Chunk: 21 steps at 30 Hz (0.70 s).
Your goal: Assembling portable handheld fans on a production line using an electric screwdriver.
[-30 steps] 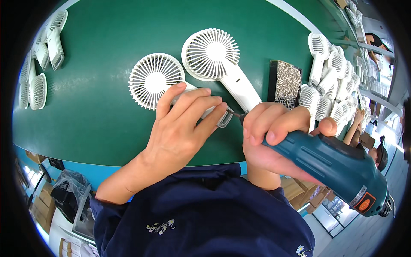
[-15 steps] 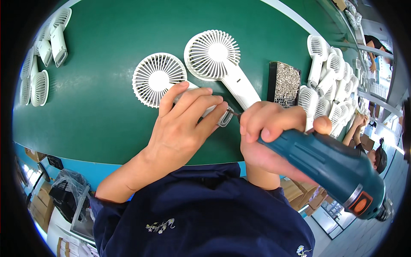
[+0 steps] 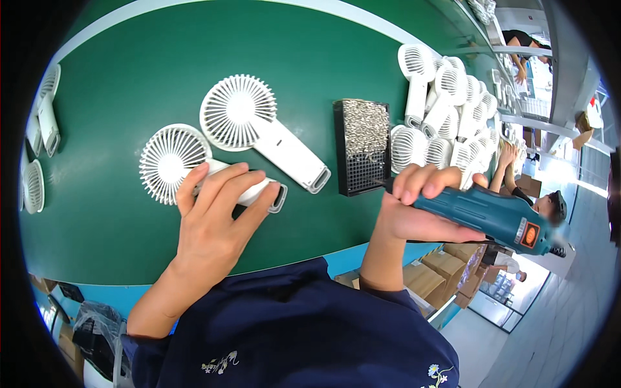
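My left hand (image 3: 218, 210) is closed over the handle of a white handheld fan (image 3: 171, 166) lying on the green table. The handle's looped end (image 3: 279, 198) sticks out past my fingers. Just beyond it lies a second handheld fan (image 3: 291, 153), untouched, its handle slanting to the near right. In my right hand (image 3: 417, 200) is a teal electric screwdriver (image 3: 475, 212), held nearly level with its bit toward the black screw tray (image 3: 361, 184). Small silvery screws (image 3: 367, 126) heap in the far part of that tray; whether the bit touches anything there is hard to tell.
Many white fans (image 3: 446, 97) are piled at the right edge of the green table (image 3: 129, 252). A few more fans (image 3: 45, 123) lie at the far left. Beyond the right side, another person (image 3: 540, 204) works, and cardboard boxes (image 3: 436, 271) stand below the table edge.
My right hand has carried the screwdriver away from the fan's handle end to beside the screw tray. My left hand stays on the fan. The whole view has shifted.
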Motion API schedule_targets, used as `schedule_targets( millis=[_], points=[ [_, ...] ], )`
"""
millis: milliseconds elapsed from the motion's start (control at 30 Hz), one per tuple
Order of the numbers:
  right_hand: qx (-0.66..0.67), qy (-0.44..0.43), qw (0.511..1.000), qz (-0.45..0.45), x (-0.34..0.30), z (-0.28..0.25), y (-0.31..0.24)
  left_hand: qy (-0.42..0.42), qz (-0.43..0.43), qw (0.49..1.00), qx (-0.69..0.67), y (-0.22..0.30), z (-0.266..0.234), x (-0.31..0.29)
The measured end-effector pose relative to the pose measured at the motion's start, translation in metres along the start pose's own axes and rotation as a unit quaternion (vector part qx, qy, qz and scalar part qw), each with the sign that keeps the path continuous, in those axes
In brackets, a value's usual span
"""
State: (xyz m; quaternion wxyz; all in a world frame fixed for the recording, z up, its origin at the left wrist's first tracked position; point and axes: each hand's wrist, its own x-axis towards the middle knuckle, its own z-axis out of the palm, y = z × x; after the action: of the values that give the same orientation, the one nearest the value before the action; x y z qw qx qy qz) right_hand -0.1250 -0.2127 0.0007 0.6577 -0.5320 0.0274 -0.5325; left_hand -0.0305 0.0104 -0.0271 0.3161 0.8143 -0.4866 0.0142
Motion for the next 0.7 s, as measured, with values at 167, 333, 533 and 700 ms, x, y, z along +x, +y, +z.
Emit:
schedule_targets(
  millis=[167, 333, 533, 700],
  points=[
    [0.002, -0.029, 0.999, 0.028, -0.007, -0.004, -0.001, 0.008, -0.008, 1.000, 0.011, 0.003, 0.000, 0.004],
    [0.004, -0.019, 0.999, 0.041, -0.008, -0.007, 0.002, 0.005, -0.014, 1.000, 0.015, 0.006, 0.001, 0.009],
    [0.055, 0.016, 0.996, 0.067, -0.013, -0.004, -0.007, -0.006, -0.021, 0.999, -0.023, 0.014, -0.006, 0.014],
    [0.095, -0.032, 0.993, 0.068, -0.011, 0.027, -0.033, 0.020, -0.005, 0.980, -0.198, 0.034, -0.001, 0.015]
  ],
)
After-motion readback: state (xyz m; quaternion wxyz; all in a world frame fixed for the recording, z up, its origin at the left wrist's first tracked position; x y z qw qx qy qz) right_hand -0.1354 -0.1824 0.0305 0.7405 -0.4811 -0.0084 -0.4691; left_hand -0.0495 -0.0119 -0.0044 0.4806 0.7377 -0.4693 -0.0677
